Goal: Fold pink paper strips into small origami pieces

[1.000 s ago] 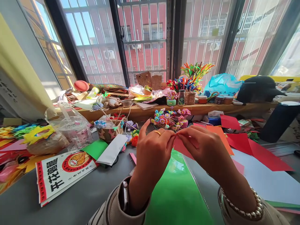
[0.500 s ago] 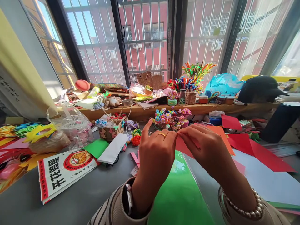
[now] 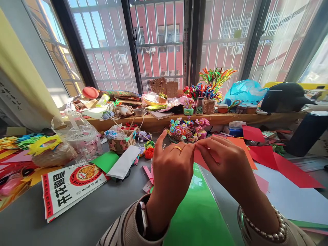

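Note:
My left hand (image 3: 174, 171), with a ring and a watch, is raised over a green sheet (image 3: 197, 212), its thumb and fingers pressed together and one finger sticking up. My right hand (image 3: 228, 164) meets it at the fingertips in a pinch. Whatever lies between the fingertips is too small or hidden to make out. Small colourful flowers (image 3: 180, 128) show just behind my hands. Red paper (image 3: 201, 160) lies partly behind my fingers.
At left lie a printed paper bag (image 3: 74, 184), a white folded paper (image 3: 124, 162) and a plastic cup (image 3: 83, 138) in a clear bag. Red sheets (image 3: 294, 167) and a dark bottle (image 3: 307, 133) are at right. A crowded ledge (image 3: 159, 124) runs below the window.
Both hands stay pinched together at the fingertips. My left hand and wrist have shifted very slightly to the right.

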`<control>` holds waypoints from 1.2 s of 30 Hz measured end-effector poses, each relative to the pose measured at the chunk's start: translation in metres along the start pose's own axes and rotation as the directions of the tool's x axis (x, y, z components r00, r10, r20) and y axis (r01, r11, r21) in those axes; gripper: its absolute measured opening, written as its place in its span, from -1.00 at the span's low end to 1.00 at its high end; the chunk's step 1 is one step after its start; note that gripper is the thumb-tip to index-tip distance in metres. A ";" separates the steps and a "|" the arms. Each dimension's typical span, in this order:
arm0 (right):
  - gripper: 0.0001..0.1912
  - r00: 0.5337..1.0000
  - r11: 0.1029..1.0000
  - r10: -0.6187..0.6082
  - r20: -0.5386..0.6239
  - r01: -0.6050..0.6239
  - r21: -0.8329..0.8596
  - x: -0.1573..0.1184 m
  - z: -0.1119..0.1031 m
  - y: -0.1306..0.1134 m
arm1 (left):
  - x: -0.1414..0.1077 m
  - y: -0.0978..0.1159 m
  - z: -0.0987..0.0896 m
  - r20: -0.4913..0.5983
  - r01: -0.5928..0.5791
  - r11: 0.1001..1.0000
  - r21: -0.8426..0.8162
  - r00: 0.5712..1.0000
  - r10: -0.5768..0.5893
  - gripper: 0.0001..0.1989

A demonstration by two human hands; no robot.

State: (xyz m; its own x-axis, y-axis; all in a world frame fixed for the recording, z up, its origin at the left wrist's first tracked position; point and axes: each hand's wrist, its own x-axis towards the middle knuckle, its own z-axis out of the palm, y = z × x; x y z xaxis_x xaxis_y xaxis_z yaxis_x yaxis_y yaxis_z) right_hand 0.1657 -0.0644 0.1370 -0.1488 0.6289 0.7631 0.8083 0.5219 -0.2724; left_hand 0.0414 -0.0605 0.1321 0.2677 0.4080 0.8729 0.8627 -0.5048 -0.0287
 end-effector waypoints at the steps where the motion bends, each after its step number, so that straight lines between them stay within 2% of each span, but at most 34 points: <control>1: -0.82 1.000 1.000 0.002 0.003 -0.002 0.002 0.000 0.000 0.000 | 0.000 0.000 0.000 0.010 0.008 1.000 -0.002 1.000 -0.008 -0.81; 5: -0.84 0.997 1.000 0.014 0.077 -0.016 0.026 0.000 -0.002 0.006 | 0.001 -0.004 -0.001 0.119 0.048 0.997 -0.056 0.992 -0.041 -0.83; 8: -0.85 0.968 0.996 0.006 0.251 -0.027 0.080 0.001 -0.006 0.014 | 0.004 -0.014 -0.002 0.272 0.073 0.978 -0.197 0.962 -0.017 -0.86; 11: -0.84 0.898 0.982 -0.028 0.440 -0.058 0.181 0.001 -0.012 0.020 | 0.007 -0.027 -0.005 0.462 0.118 0.917 -0.381 0.884 0.078 -0.91; 14: -0.83 0.828 0.950 -0.035 0.560 -0.146 0.276 0.001 -0.017 0.022 | 0.009 -0.036 -0.008 0.554 0.194 0.829 -0.525 0.818 0.159 -0.92; 17: -0.77 0.778 0.909 -0.020 0.628 -0.247 0.335 0.001 -0.018 0.022 | 0.009 -0.039 -0.011 0.576 0.246 0.771 -0.587 0.796 0.185 -0.92; 22: -0.72 0.761 0.852 0.027 0.648 -0.356 0.383 0.002 -0.017 0.023 | 0.008 -0.036 -0.012 0.549 0.280 0.773 -0.568 0.830 0.103 -0.91; 31: -0.76 0.750 0.772 0.017 0.661 -0.430 0.469 0.005 -0.018 0.024 | 0.009 -0.031 -0.015 0.518 0.283 0.786 -0.550 0.854 0.055 -0.94; 33: -0.76 0.740 0.773 0.000 0.673 -0.427 0.469 0.005 -0.017 0.026 | 0.009 -0.032 -0.015 0.536 0.294 0.781 -0.551 0.842 0.060 -0.93; 36: -0.75 0.710 0.825 -0.027 0.704 -0.382 0.417 0.006 -0.017 0.030 | 0.010 -0.036 -0.015 0.582 0.320 0.768 -0.554 0.809 0.083 -0.88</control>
State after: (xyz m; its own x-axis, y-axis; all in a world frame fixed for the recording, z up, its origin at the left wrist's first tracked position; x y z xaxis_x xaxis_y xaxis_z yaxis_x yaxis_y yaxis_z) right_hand 0.1990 -0.0545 0.1434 -0.5284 0.8379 0.1366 0.4861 0.4305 -0.7605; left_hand 0.0065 -0.0500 0.1489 0.5374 0.7310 0.4204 0.5107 -0.6789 0.5276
